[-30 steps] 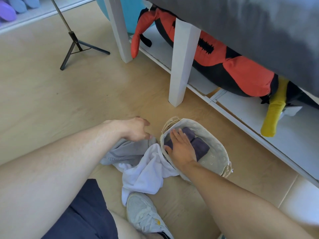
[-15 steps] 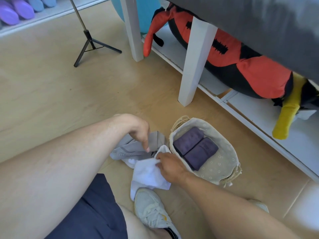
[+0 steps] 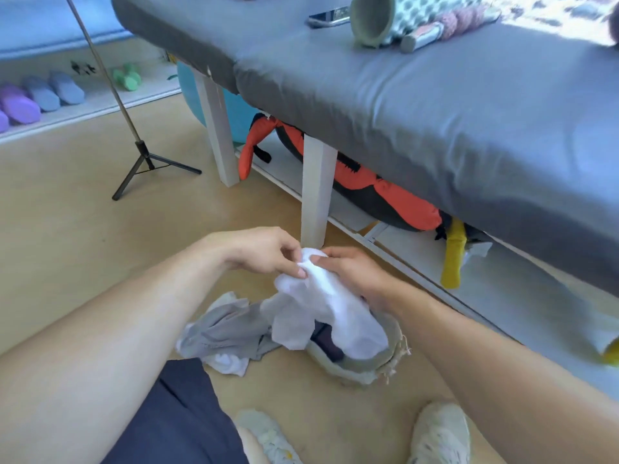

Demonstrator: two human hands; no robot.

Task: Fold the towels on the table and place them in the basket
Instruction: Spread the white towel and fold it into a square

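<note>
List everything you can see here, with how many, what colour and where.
soft white cloth towel: one, white, lifted over the basket
crumpled grey cloth towel: one, grey, floor left of basket
fabric-lined woven basket: one, beige, floor, dark folded cloth inside
grey padded table: one, white legs, behind
red and black plush toy: one, shelf under table
black tripod stand: one, floor at left
left hand: pinches white towel
right hand: grips white towel
</note>
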